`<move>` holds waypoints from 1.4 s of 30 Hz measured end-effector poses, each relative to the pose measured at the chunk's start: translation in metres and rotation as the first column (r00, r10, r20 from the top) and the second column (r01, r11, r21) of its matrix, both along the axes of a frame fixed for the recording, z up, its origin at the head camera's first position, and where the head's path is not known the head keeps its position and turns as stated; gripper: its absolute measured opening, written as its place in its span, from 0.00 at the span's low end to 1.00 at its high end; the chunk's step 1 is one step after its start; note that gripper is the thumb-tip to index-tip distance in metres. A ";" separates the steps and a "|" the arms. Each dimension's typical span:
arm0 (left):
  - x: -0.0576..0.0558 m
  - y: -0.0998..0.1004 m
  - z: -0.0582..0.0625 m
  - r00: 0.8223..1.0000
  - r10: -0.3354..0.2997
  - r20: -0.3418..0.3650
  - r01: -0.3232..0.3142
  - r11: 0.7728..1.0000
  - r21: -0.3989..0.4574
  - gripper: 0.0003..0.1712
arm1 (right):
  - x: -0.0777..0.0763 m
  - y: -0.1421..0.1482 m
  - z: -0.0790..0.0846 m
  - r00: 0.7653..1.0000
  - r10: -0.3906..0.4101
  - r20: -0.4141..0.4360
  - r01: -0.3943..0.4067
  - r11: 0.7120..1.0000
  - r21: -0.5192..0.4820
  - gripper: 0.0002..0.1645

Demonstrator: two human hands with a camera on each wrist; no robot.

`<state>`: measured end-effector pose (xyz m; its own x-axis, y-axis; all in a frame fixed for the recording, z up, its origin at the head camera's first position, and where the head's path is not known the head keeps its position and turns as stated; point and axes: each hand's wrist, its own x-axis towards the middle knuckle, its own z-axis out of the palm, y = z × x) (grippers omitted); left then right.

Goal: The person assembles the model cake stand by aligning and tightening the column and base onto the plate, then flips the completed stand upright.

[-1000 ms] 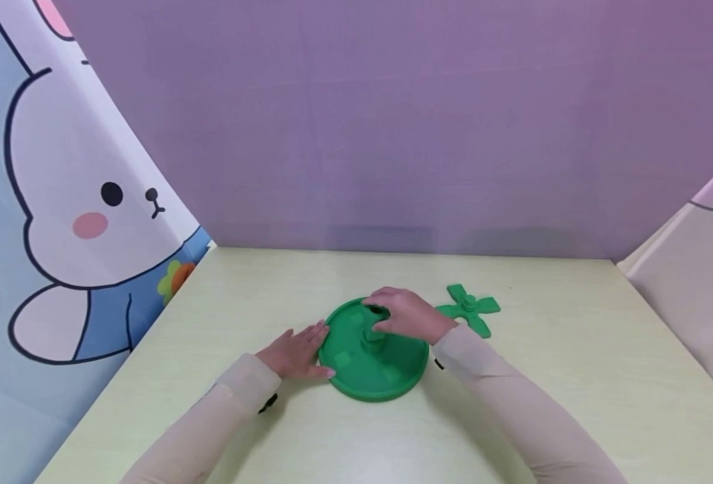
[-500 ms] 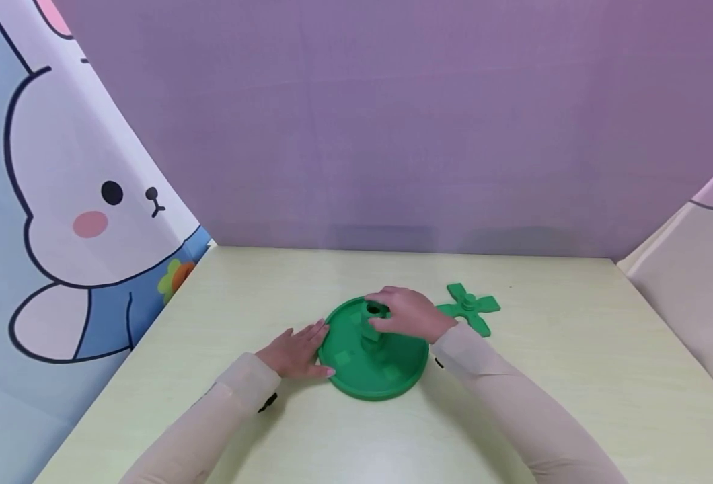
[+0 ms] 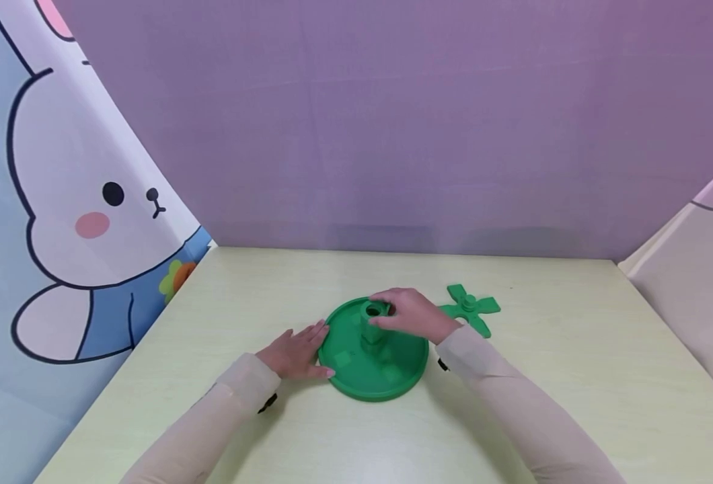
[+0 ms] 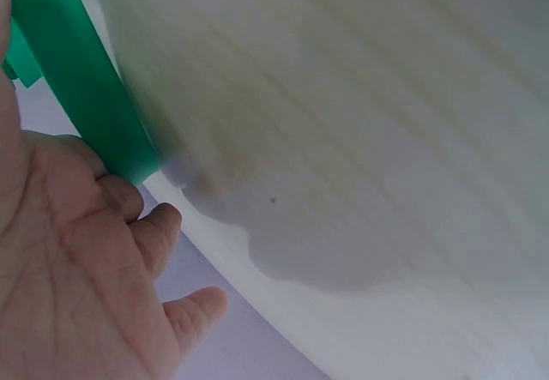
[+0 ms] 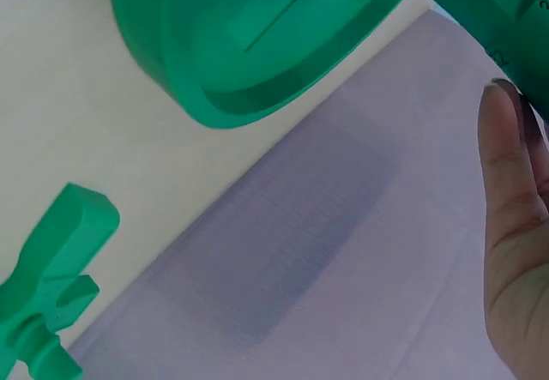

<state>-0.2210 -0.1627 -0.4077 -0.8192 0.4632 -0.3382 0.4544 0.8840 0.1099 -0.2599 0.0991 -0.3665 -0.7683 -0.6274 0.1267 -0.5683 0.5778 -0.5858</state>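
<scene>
We note the hollow green post [image 3: 369, 333] upright at the centre of a smooth, rimmed green disc [image 3: 362, 384], about midway between the table's [image 3: 611, 336] side edges. Right hand [image 3: 416, 314]: thumb and fingers curved round the post top from its right. Left hand [image 3: 294, 355]: fingers extended, gripping nothing, touching the disc's rim. Four-armed green piece [image 3: 469, 304] lies nearer the far edge.

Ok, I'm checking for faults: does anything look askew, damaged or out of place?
Nothing stands out: the green post looks upright on the round base, the four-armed piece lies apart on the table, and no damage shows.
</scene>
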 end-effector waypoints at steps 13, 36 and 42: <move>0.001 0.000 -0.003 1.000 0.004 -0.003 -0.004 1.000 0.008 0.52 | 0.003 0.003 -0.006 0.997 -0.046 0.063 0.051 0.995 -0.081 0.26; 0.000 -0.001 -0.003 0.998 -0.022 -0.062 0.020 0.999 -0.037 0.52 | 0.005 -0.002 -0.020 0.982 -0.088 0.166 0.121 0.973 -0.199 0.33; 0.000 -0.002 -0.002 0.998 -0.018 -0.052 0.016 1.000 -0.022 0.52 | 0.006 -0.001 -0.021 0.987 -0.042 0.153 0.079 0.966 -0.247 0.28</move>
